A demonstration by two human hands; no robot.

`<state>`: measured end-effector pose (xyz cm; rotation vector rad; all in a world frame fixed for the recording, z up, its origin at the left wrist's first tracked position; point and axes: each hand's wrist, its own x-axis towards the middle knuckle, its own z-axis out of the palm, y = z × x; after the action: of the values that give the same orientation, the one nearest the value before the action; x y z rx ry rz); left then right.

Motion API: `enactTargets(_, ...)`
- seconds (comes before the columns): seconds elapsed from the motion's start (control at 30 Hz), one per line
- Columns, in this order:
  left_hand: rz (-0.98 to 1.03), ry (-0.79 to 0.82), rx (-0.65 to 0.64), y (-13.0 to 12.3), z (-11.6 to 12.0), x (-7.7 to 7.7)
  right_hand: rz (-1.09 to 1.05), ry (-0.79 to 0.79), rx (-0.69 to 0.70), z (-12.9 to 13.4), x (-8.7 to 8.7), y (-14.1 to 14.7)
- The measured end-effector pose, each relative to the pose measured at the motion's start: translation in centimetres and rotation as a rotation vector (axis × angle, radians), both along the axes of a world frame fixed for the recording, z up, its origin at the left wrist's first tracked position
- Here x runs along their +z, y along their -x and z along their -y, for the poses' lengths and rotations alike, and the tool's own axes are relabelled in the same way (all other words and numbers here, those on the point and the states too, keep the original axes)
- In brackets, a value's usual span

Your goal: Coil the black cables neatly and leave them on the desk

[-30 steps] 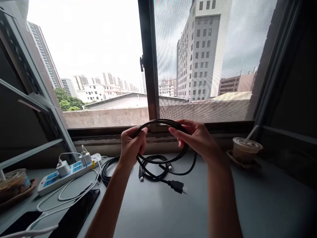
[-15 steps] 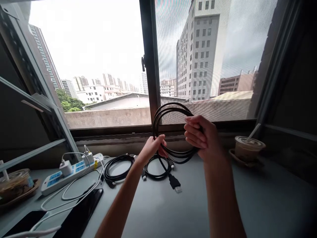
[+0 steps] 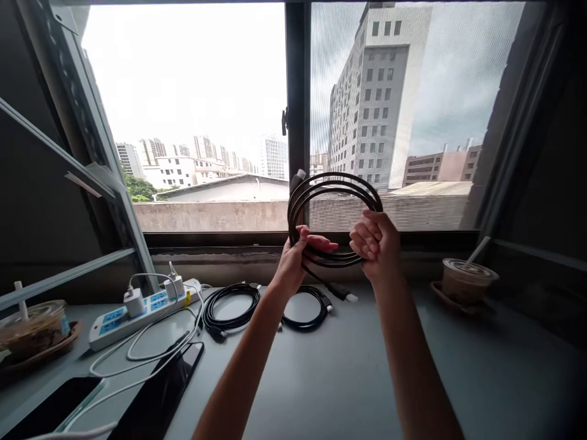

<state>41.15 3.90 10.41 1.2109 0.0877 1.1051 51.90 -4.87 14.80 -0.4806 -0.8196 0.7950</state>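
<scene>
Whereas the black cable coil (image 3: 292, 214) hung lower half a second ago, it now stands raised, with a pale-tipped plug (image 3: 297, 179) poking up above the left hand (image 3: 296, 253); its loops seem better gathered. Left of that hand, a hard white power strip (image 3: 147, 304) and a slack, round cable loop (image 3: 208, 311) lie on the smooth grey desk (image 3: 321, 379). Half open, the left hand clamps the glossy strands with its thumb, fingers straight, another plug (image 3: 342, 294) dangling below. The right hand (image 3: 372, 241) curls tightly around the opposite side; farther right stands a clear cup (image 3: 468, 282).
</scene>
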Motion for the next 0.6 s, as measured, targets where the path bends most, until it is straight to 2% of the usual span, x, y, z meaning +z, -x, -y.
enactTargets(0.07,0.094,-0.036,0.088,0.7,0.0,0.7,-0.023,0.034,0.024,-1.2,-0.3,0.0)
enactTargets(0.13,0.133,-0.089,0.180,1.5,0.3,1.3,0.038,0.045,-0.040,-1.7,-0.7,0.3)
enactTargets(0.23,0.094,-0.152,0.305,2.7,1.0,2.2,0.215,0.021,-0.321,-1.5,-1.0,1.3)
enactTargets(0.33,0.017,-0.149,0.353,4.0,2.0,3.0,0.406,-0.075,-0.583,-0.8,-1.3,2.4)
enactTargets(0.43,-0.061,-0.153,0.361,5.3,2.8,3.7,0.590,-0.206,-0.717,-0.2,-1.3,3.0)
enactTargets(0.6,-0.240,-0.306,0.550,6.8,3.5,4.4,0.838,-0.362,-0.950,0.9,-1.1,3.2)
